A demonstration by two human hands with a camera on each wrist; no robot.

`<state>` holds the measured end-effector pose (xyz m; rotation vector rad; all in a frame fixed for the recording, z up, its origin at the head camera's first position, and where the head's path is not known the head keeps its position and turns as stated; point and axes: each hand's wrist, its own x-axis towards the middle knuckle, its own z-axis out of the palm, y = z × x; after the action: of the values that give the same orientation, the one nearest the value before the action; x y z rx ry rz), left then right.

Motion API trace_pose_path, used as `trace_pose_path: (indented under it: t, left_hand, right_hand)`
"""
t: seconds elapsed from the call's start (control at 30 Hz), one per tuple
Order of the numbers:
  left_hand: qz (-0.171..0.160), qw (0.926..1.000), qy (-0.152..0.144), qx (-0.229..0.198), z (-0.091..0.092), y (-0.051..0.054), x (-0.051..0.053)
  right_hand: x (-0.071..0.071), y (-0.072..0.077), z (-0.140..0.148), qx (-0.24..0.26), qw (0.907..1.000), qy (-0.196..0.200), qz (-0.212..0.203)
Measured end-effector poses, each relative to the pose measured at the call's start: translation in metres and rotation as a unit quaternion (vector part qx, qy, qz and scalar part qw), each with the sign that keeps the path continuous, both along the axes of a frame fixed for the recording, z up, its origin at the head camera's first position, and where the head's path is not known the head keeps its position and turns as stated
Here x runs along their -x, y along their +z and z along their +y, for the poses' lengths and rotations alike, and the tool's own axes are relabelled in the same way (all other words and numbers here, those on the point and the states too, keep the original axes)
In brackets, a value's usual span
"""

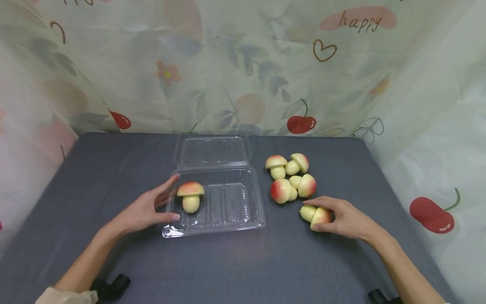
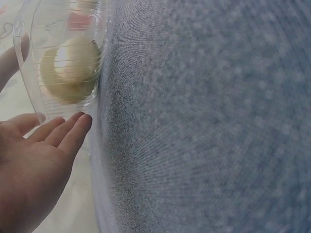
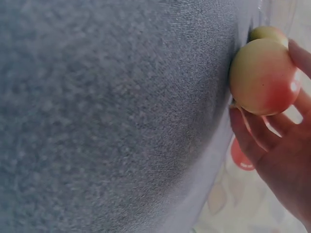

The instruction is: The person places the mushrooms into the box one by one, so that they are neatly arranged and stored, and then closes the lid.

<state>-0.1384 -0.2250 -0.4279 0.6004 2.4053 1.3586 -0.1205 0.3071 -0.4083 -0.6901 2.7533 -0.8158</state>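
Observation:
In the head view, a clear plastic clamshell box [image 1: 215,231] lies with its lid [image 1: 212,150] folded back. One mushroom [image 1: 191,197] with a red-and-yellow cap is inside, at the left. My left hand [image 1: 146,210] rests at the box's left side, thumb and fingers spread and touching its edge. In the left wrist view the left hand's fingers [image 2: 73,133] look fairly straight beside the clear wall. On the right, my right hand [image 1: 343,218] grips a mushroom [image 1: 316,215] by its cap, between thumb and fingers. That mushroom lies on its side, stem to the left.
Several more mushrooms [image 1: 281,191] lie in a cluster between the box and my right hand. A dark grey tabletop [image 1: 243,266] carries everything. A printed curtain [image 1: 228,76] hangs behind the table and along its sides.

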Motion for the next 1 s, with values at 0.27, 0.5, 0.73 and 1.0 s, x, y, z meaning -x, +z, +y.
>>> trace_pose_path:
  t: [0.27,0.5,0.73,1.0]
  left_hand:
    - [-0.001,1.0,-0.002,-0.005,0.0,-0.002,0.0]
    - [-0.001,1.0,0.0,-0.001,-0.001,-0.001,-0.001]
    - [0.003,1.0,-0.002,-0.008,0.0,-0.002,-0.001]
    - [0.003,0.9999,-0.004,-0.01,0.001,0.0,0.0]
  right_hand:
    - [0.002,0.0,-0.004,-0.028,0.9986,0.013,-0.042]
    - [0.002,-0.001,-0.004,-0.014,0.9989,0.003,-0.044]
    - [0.001,0.003,-0.006,0.029,0.9989,0.004,-0.038]
    - [0.005,0.009,-0.013,0.081,0.9965,0.021,-0.002]
